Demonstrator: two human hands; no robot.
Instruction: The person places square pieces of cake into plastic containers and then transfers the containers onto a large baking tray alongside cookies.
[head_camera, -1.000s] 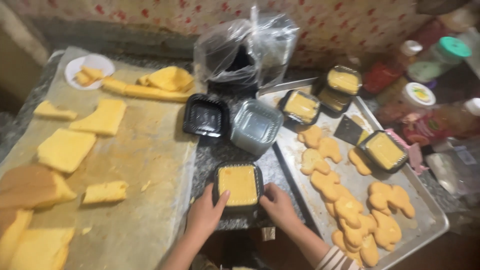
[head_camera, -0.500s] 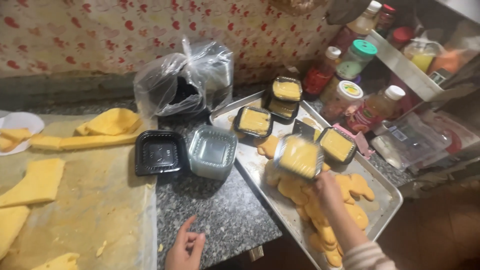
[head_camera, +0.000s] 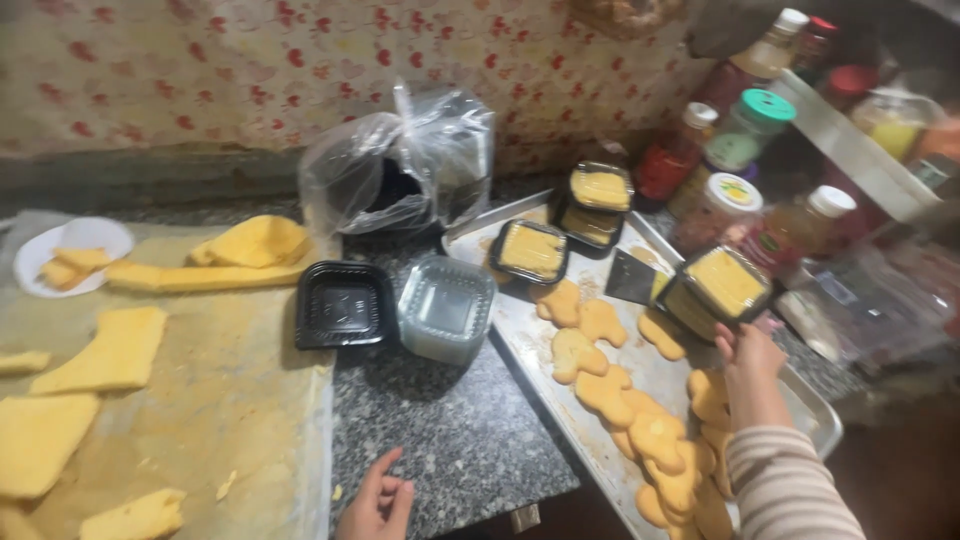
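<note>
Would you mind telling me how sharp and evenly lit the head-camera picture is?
Head view: soft all over; the right hand and the filled tray it holds are smeared; the bottles at right are blurred; the clear bag glares; the upper right corner is dark.

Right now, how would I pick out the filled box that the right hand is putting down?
Find the long metal baking tray on the right, strewn with yellow cut-out cookies. At its far right edge the right hand reaches a black box packed with yellow cake. It alone sits tilted on top of another box, beside the bottles.
</note>
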